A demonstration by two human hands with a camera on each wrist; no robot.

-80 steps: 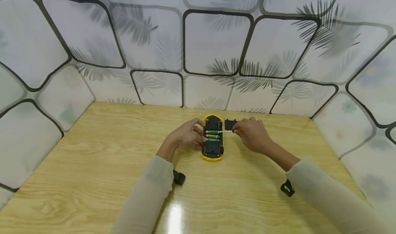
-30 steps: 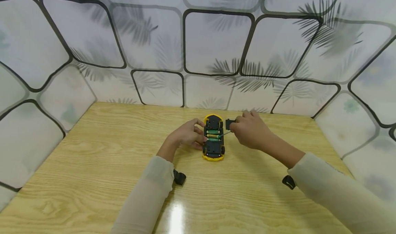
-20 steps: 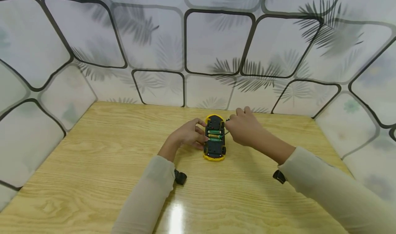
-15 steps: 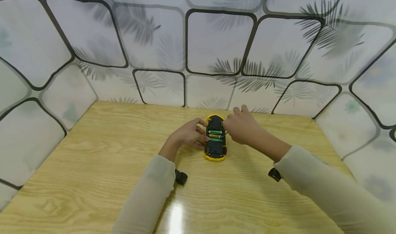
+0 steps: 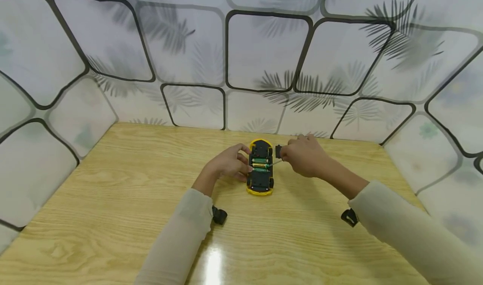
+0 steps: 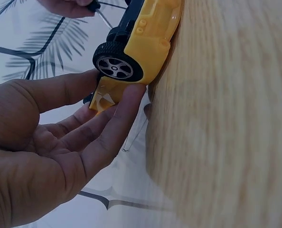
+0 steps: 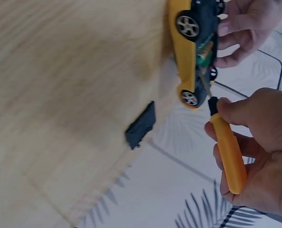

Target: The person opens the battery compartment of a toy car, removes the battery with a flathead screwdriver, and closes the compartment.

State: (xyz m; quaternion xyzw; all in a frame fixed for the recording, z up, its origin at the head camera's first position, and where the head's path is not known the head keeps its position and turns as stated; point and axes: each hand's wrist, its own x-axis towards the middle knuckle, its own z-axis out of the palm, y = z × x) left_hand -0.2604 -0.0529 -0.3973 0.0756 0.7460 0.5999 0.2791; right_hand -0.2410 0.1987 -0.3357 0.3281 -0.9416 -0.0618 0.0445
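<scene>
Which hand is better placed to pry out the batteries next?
Probably the right hand: it holds the screwdriver, whose shaft points at the batteries. The left hand holds the toy car.

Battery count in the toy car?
3. Side by side across the open underside of the upturned toy car. In the head view: far battery, middle battery, near battery. Anything beneath them would be hidden.
</scene>
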